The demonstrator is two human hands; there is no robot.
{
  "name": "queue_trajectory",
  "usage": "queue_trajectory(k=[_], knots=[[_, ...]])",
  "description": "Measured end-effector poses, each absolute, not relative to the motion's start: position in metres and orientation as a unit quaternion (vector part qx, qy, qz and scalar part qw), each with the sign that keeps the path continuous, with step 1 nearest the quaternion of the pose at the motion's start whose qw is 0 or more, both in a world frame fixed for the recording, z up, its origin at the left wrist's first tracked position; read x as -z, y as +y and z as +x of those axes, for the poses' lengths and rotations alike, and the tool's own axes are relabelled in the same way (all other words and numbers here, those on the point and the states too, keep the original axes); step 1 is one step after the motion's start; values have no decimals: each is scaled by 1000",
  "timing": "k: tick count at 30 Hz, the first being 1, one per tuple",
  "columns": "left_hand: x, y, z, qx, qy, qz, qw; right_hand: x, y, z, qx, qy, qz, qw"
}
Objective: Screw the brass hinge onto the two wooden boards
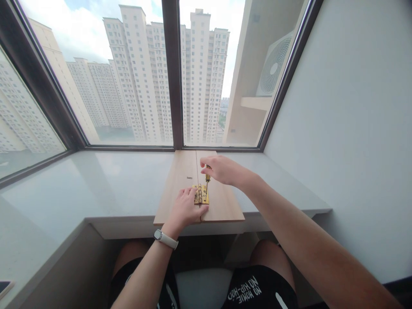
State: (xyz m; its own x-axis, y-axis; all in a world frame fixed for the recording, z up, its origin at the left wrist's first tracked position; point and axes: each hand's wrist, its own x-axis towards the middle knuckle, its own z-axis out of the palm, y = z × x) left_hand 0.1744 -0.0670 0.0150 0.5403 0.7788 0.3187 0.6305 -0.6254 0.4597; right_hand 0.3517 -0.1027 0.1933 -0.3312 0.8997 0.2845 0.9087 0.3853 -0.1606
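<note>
A gold-coloured hinge point(204, 194) lies opened flat across the seam between two pale wooden boards point(176, 171). My left hand point(184, 207) holds it against the wood, fingers over its left leaf and thumb along its near edge. In my right hand point(222, 168), the fingers are wrapped round the amber handle of a screwdriver point(208, 176). The screwdriver stands nearly upright, its tip down at the hinge's right leaf. Whether a screw sits under the tip is too small to tell. A small metal pin or screw point(189, 177) rests on the left board beyond the hinge.
The boards lie on a white windowsill counter point(128, 184), their near ends sticking out past its front edge. Dark-framed windows point(174, 86) rise behind it, and a white wall point(347, 107) stands at the right. A corner of a dark flat object point(4, 286) shows at lower left.
</note>
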Motion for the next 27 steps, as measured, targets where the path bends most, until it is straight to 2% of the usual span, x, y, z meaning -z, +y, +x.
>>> queue_trajectory(k=[5, 12, 20, 27], knots=[[-15, -67, 175, -258, 405, 866, 142, -193, -104, 347, 49, -803, -570, 166], [-16, -68, 175, -260, 405, 867, 133, -185, -99, 354, 29, -809, -538, 235], [-12, -66, 173, -264, 399, 868, 136, -190, -102, 359, -66, -789, -576, 202], [-15, -68, 173, -266, 399, 867, 136, -186, -100, 353, 20, -800, -561, 212]])
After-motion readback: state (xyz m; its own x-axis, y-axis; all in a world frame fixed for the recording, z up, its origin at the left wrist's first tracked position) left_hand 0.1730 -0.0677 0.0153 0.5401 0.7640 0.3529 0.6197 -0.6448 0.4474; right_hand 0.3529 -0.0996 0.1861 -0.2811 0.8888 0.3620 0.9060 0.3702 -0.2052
